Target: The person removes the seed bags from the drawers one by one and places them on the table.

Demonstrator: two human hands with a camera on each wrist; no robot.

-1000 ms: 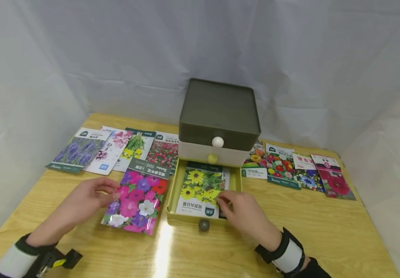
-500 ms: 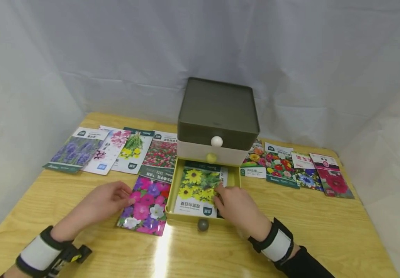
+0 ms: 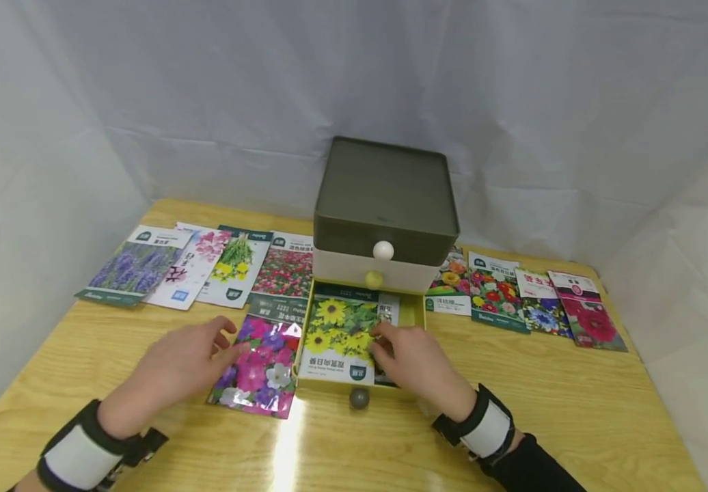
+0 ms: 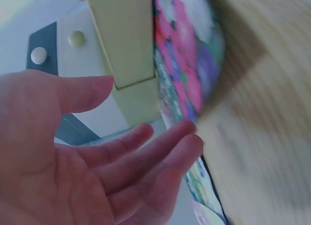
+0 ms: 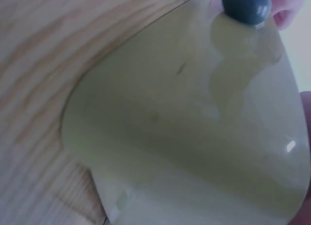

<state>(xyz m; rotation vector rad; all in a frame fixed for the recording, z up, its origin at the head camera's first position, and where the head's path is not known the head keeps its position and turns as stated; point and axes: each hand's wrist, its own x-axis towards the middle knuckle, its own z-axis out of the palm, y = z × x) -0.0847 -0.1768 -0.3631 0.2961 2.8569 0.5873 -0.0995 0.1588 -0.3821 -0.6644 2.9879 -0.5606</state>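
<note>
A seed packet with yellow flowers (image 3: 335,338) lies in the pulled-out yellow drawer (image 3: 414,313). My right hand (image 3: 418,359) pinches its right edge between thumb and fingers. Beneath it is another packet (image 3: 389,309), mostly covered. Left of the drawer, a petunia seed packet (image 3: 258,372) lies on the table. Over its left edge my left hand (image 3: 184,362) hovers with relaxed fingers, and the left wrist view shows nothing held in that hand (image 4: 107,162). The drawer's front (image 5: 155,103) fills most of the right wrist view, where only bits of the right hand show.
A small chest (image 3: 387,184) with a dark top stands behind the open drawer. Several seed packets, including a lavender packet (image 3: 139,266), lie to its left. More, such as a dark pink flower packet (image 3: 594,318), lie to its right. A dark knob (image 3: 359,398) sticks out in front.
The petunia packet went right and down beside the drawer, and my left hand let it go. My right hand shifted the yellow flower packet left in the drawer, uncovering more of the packet beneath.
</note>
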